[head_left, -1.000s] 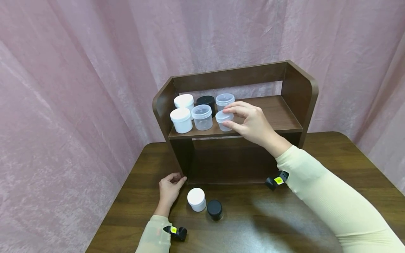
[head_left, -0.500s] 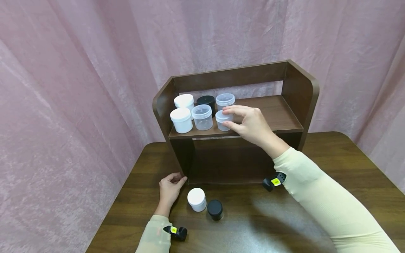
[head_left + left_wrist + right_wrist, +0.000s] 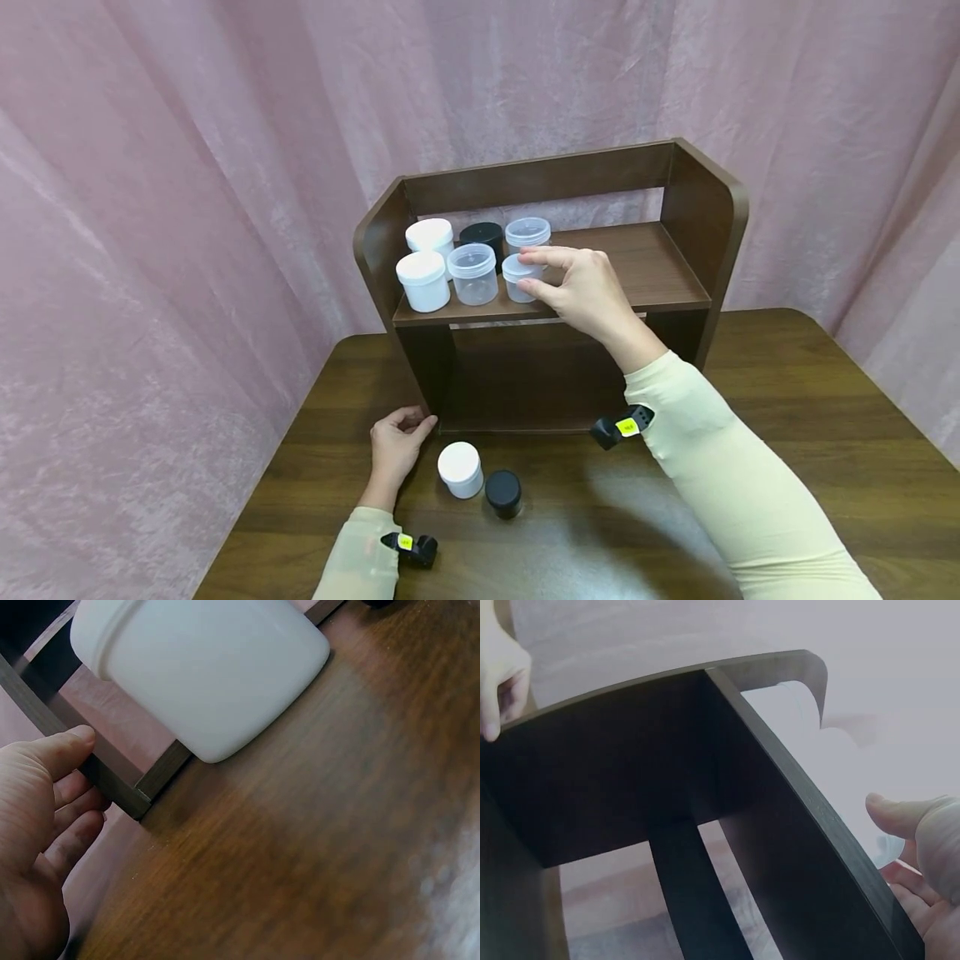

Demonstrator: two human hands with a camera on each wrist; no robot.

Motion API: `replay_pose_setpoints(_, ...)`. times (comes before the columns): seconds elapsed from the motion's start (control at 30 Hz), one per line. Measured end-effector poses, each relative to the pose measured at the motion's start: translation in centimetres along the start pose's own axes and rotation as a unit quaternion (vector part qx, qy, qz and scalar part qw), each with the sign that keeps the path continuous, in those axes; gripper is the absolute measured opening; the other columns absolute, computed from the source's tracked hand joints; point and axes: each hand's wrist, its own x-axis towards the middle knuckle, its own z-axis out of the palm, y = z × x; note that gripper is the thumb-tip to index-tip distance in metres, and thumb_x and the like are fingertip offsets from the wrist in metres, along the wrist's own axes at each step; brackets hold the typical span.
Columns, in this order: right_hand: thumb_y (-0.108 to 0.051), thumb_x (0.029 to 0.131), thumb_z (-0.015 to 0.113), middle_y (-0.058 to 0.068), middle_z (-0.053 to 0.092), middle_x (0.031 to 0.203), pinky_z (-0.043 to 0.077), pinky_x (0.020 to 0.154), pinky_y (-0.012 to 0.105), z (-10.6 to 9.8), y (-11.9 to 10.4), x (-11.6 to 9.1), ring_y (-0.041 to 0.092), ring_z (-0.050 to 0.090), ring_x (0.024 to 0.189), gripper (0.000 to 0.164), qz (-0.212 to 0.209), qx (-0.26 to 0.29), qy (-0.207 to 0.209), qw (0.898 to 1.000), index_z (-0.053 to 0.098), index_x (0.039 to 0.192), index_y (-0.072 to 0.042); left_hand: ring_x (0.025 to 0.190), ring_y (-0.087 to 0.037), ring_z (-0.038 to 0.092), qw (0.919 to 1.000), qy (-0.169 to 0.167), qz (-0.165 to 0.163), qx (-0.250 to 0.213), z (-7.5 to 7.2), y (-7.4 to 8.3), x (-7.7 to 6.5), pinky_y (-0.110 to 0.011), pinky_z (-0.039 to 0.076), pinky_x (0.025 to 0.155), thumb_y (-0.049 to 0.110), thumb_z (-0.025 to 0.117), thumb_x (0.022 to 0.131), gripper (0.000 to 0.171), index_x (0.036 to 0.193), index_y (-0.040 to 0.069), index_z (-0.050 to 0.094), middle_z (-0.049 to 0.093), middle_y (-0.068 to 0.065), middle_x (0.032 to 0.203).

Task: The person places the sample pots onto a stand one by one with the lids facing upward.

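Note:
My right hand (image 3: 588,292) holds a small clear jar (image 3: 517,279) with a frosted lid between thumb and fingers, at the front edge of the desktop shelf's (image 3: 637,258) upper board. The jar's right part is hidden by the hand. Left of it stand a larger clear jar (image 3: 474,279) and a white jar (image 3: 424,287). Behind are another white jar (image 3: 430,233), a black jar (image 3: 483,236) and a clear jar (image 3: 527,229). Down on the left, my left hand (image 3: 393,442) grips the lower front edge of the shelf's side panel (image 3: 112,780), thumb in front and fingers behind.
On the wooden table (image 3: 300,500), in front of the shelf, stand a white jar (image 3: 461,471) and a smaller black jar (image 3: 503,493). The shelf's right side panel (image 3: 708,217) rises beyond the right hand. A pink curtain (image 3: 225,167) hangs behind.
My right hand and the small clear jar have shifted slightly left, a little closer to the larger clear jar. The left hand stays on the side panel. The whole head view has shifted slightly.

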Motion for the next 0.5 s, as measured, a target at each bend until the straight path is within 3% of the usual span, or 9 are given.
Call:
replay_pose_setpoints(0.23, -0.027, 0.08, 0.08, -0.004, 0.066, 0.12, 0.038, 0.06, 0.029, 0.13, -0.05, -0.02, 0.014, 0.057, 0.076, 0.036, 0.017, -0.019, 0.012, 1.0, 0.072, 0.114, -0.019, 0.076, -0.019, 0.068, 1.0, -0.005, 0.0, -0.002, -0.05, 0.23, -0.02, -0.019, 0.055, 0.065, 0.011, 0.083, 0.075, 0.017, 0.087, 0.003, 0.073, 0.071, -0.009, 0.083)
replay_pose_setpoints(0.3, -0.028, 0.081, 0.079, -0.004, 0.066, 0.121, 0.037, 0.059, 0.03, 0.2, -0.06, -0.01, 0.015, 0.058, 0.077, 0.036, 0.019, -0.02, 0.011, 1.0, 0.072, 0.115, -0.02, 0.076, -0.019, 0.068, 1.0, -0.005, -0.003, 0.0, -0.11, 0.23, -0.02, -0.019, 0.055, 0.065, 0.011, 0.083, 0.076, 0.016, 0.086, 0.003, 0.073, 0.071, -0.008, 0.083)
replay_pose_setpoints(0.43, -0.029, 0.081, 0.079, -0.004, 0.065, 0.122, 0.04, 0.066, 0.028, 0.33, -0.12, 0.12, 0.013, 0.063, 0.101, 0.036, 0.015, -0.031, 0.014, 0.999, 0.072, 0.115, -0.02, 0.075, -0.018, 0.067, 1.0, -0.005, -0.006, 0.003, -0.2, 0.2, 0.0, -0.019, 0.054, 0.064, 0.012, 0.082, 0.076, 0.016, 0.085, 0.004, 0.073, 0.07, -0.007, 0.083)
replay_pose_setpoints(0.5, -0.029, 0.082, 0.078, -0.004, 0.065, 0.122, 0.04, 0.065, 0.029, 0.36, -0.21, 0.17, 0.014, 0.063, 0.097, 0.035, 0.013, -0.034, 0.017, 0.999, 0.072, 0.115, -0.019, 0.076, -0.019, 0.067, 1.0, -0.006, -0.006, 0.003, -0.23, 0.2, 0.05, -0.019, 0.054, 0.064, 0.011, 0.082, 0.076, 0.015, 0.086, 0.004, 0.073, 0.07, -0.007, 0.083)
